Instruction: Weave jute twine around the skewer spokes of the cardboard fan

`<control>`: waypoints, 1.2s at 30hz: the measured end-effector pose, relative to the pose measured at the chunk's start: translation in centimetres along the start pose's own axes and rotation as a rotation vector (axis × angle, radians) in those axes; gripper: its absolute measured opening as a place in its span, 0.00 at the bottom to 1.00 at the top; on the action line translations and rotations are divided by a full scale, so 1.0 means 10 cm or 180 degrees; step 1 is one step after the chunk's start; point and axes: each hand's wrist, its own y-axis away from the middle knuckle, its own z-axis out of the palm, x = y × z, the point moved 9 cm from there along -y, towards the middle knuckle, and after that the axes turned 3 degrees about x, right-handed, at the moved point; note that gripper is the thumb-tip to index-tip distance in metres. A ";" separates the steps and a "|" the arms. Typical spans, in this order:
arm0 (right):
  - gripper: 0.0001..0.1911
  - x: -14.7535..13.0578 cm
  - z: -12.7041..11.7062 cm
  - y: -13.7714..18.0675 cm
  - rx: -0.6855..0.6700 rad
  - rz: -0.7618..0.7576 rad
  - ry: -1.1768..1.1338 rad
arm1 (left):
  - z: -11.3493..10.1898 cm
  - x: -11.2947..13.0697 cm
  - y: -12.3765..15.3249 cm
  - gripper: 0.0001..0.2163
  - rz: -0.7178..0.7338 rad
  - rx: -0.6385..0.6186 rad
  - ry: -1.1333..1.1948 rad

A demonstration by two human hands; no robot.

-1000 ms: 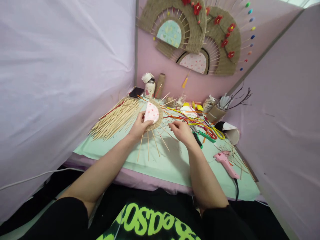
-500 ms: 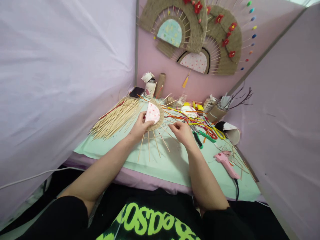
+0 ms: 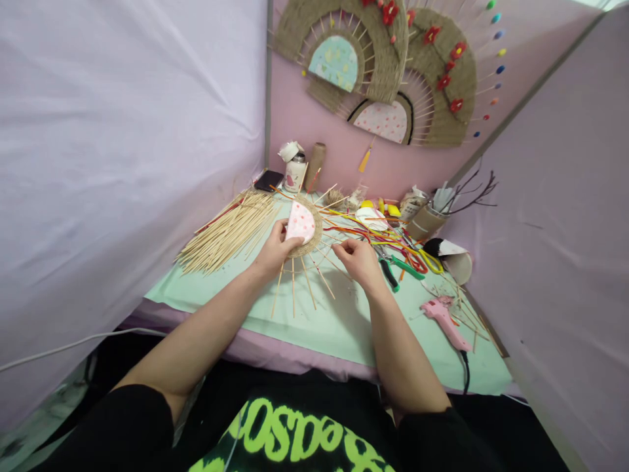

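A half-made fan [image 3: 302,226] lies on the mint table cover [image 3: 339,324]: a pink spotted half-disc ringed with woven jute, thin wooden sticks fanning out toward me. My left hand [image 3: 272,252] grips its left edge, thumb on the pink part. My right hand [image 3: 358,257] is closed in a pinch just right of the fan, over the sticks; what it pinches is too thin to make out.
A heap of bamboo sticks [image 3: 227,231] lies left. Green-handled pliers [image 3: 393,267], coloured wires [image 3: 388,239], a pink glue gun [image 3: 442,318] and cups [image 3: 425,221] sit right. A phone [image 3: 268,180], bottle [image 3: 295,172] and twine spool [image 3: 315,164] stand at the back. Finished fans [image 3: 378,65] hang on the wall.
Almost nothing differs. Both hands stay on the fan; the right hand's fingers shift slightly by the sticks.
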 end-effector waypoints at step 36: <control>0.19 0.02 -0.01 0.02 0.0254 -0.0057 0.0148 | 0.00 -0.01 -0.01 0.24 0.0044 0.0013 0.0029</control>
